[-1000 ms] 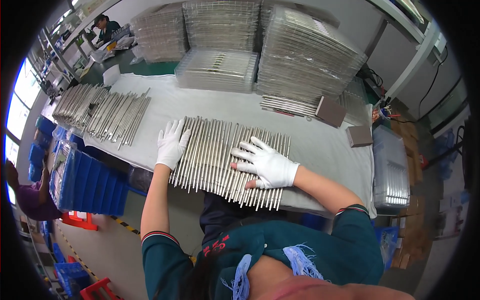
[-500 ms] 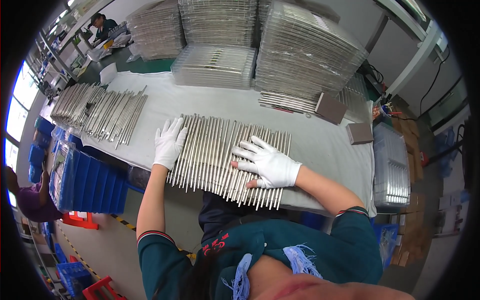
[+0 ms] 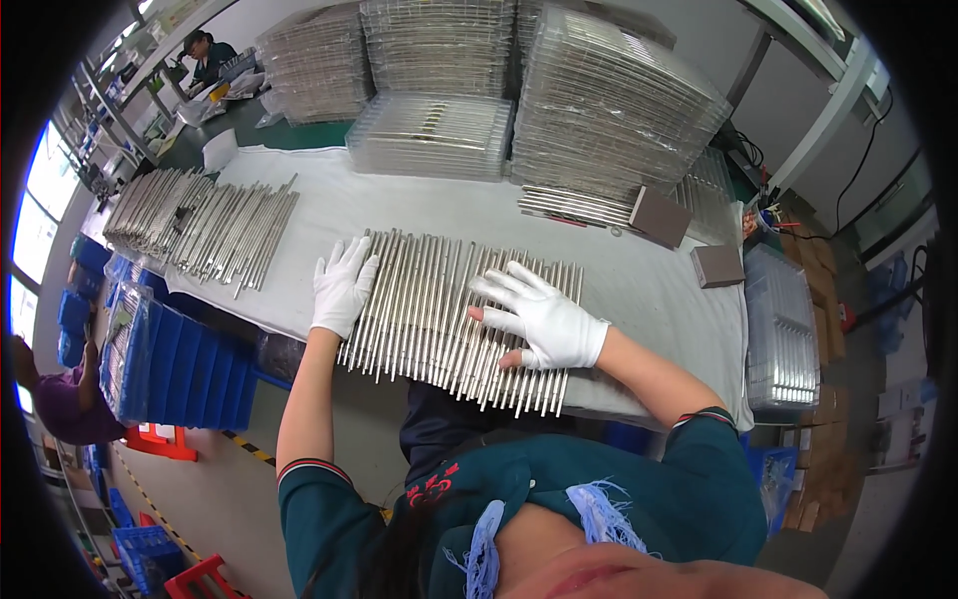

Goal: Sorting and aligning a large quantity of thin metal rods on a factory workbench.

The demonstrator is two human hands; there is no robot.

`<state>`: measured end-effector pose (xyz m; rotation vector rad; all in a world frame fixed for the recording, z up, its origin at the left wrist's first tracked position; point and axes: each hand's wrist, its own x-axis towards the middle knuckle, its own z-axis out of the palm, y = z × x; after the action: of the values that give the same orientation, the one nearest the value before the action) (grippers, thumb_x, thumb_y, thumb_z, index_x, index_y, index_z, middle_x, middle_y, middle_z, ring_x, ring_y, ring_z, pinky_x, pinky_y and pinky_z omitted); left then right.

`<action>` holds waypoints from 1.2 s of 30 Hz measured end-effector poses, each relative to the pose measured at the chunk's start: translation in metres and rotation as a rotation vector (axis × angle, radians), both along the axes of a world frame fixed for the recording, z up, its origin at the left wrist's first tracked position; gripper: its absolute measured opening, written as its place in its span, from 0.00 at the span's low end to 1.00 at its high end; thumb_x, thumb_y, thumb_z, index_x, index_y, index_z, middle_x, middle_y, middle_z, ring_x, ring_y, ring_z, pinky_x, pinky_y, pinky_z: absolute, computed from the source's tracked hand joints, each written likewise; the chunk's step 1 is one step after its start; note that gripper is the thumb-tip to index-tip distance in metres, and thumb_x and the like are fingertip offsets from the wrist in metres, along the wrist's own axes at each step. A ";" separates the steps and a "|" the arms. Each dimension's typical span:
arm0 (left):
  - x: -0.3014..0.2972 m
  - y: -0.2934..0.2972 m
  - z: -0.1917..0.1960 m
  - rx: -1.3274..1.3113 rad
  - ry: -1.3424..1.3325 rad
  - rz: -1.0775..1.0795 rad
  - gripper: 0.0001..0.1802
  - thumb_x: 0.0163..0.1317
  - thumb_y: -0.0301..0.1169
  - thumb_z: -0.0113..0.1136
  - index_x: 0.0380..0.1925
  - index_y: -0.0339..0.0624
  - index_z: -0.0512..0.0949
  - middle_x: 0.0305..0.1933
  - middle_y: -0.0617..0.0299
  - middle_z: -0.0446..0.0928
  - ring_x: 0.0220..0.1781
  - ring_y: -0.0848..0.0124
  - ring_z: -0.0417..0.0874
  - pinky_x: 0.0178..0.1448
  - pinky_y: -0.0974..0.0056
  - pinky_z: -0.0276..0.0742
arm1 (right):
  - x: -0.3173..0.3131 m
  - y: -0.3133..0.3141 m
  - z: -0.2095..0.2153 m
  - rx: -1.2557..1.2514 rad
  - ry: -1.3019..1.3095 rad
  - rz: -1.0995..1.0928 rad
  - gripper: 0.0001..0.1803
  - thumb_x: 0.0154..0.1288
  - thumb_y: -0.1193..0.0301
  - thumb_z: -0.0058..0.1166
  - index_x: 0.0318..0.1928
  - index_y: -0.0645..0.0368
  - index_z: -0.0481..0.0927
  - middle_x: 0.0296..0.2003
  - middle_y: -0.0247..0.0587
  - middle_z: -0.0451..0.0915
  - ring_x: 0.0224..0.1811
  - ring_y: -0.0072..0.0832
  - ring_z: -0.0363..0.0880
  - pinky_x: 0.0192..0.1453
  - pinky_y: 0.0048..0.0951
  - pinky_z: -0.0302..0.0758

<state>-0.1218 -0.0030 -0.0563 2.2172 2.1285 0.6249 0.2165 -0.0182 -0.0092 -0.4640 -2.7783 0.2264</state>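
A row of thin, shiny metal rods [image 3: 419, 299] lies side by side on the white cloth, their near ends sticking out past the table's front edge. My left hand [image 3: 344, 287], in a white glove, rests against the left side of this row with its fingers stretched out. Flat on top of the row's right part lies my right hand [image 3: 547, 317], fingers spread, in a white glove that leaves the thumb and one fingertip bare. It covers the middle of several rods. Neither hand is closed round a rod.
More metal rods [image 3: 205, 225] lie piled at the left. Clear plastic trays [image 3: 434, 135] stand stacked at the back. Two brown blocks [image 3: 718, 267] and a few rods [image 3: 579, 205] sit at the right. Blue bins [image 3: 195, 369] stand left of the table. Another person [image 3: 205, 55] works far left.
My right hand has slid slightly to the right over the rods. My left hand stays at the row's left side. The whole view has shifted a little.
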 end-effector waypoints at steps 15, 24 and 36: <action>-0.007 0.005 -0.005 0.003 0.024 -0.009 0.28 0.68 0.52 0.41 0.63 0.52 0.67 0.67 0.58 0.65 0.71 0.55 0.60 0.72 0.45 0.48 | -0.037 0.012 -0.008 0.060 -0.081 0.123 0.39 0.63 0.36 0.32 0.63 0.51 0.67 0.65 0.51 0.60 0.69 0.50 0.54 0.73 0.53 0.45; -0.008 0.006 -0.011 0.022 0.023 -0.013 0.28 0.67 0.54 0.40 0.62 0.55 0.67 0.67 0.60 0.65 0.70 0.55 0.61 0.72 0.45 0.48 | 0.052 -0.013 -0.001 -0.028 -0.240 -0.034 0.34 0.60 0.45 0.45 0.60 0.53 0.70 0.66 0.47 0.62 0.69 0.45 0.58 0.73 0.50 0.48; -0.013 0.007 -0.018 0.063 0.005 -0.031 0.26 0.69 0.52 0.38 0.62 0.57 0.67 0.64 0.61 0.69 0.69 0.55 0.63 0.70 0.43 0.51 | -0.052 0.011 -0.001 0.078 -0.075 0.138 0.42 0.64 0.38 0.31 0.65 0.57 0.63 0.67 0.57 0.56 0.70 0.50 0.53 0.74 0.50 0.43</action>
<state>-0.1347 0.0036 -0.0744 2.2808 2.1008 0.6952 0.1643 -0.0070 -0.0107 -0.2675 -2.8837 0.1335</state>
